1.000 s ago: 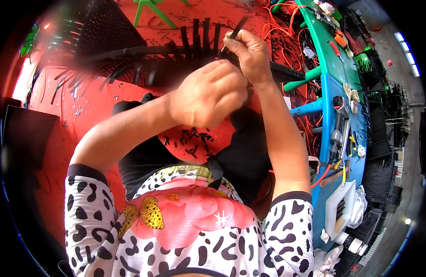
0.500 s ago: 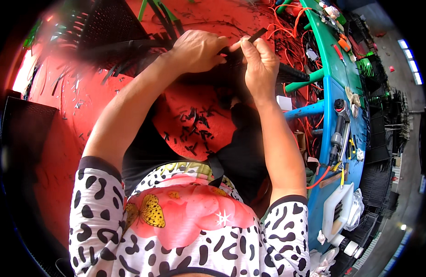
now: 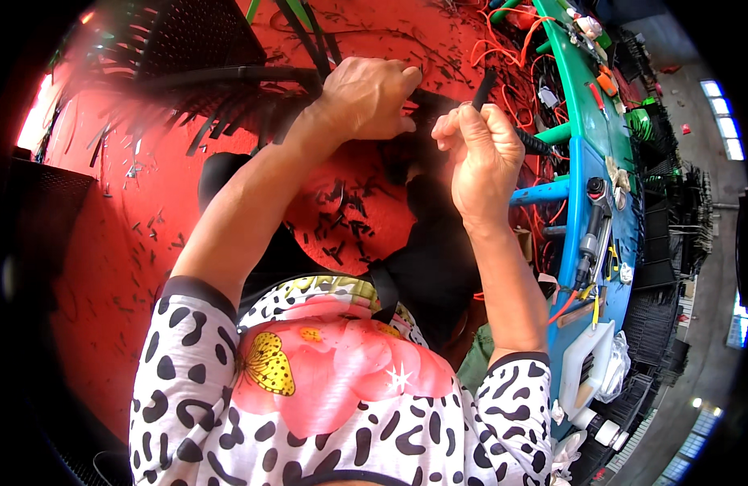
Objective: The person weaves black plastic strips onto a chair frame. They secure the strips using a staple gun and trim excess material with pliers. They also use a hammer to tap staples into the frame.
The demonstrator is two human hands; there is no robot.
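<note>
My right hand (image 3: 483,158) is closed, with a flat black strip (image 3: 485,87) pinched between thumb and fingers. The strip sticks up beyond the fingertips. To its left, my left hand (image 3: 370,99) bends over a dark woven piece (image 3: 429,105), apparently gripping its edge. The thumb and forefinger of that hand show, while the other fingertips are hidden. A dark, blurred frame bar (image 3: 236,74) with loose strip ends reaches out left of my left wrist. A black woven panel (image 3: 191,36) stands at the far left.
Black strip scraps lie on the red floor (image 3: 139,267). At right, a blue bench (image 3: 580,162) holds an air tool (image 3: 592,235) and a white tray (image 3: 588,364). A green bench (image 3: 584,81) stands beyond it, near tangled orange hoses (image 3: 507,57).
My right hand has drawn right and nearer to me with the strip, away from my left hand. The strip now points more upright. My left hand has shifted slightly right.
</note>
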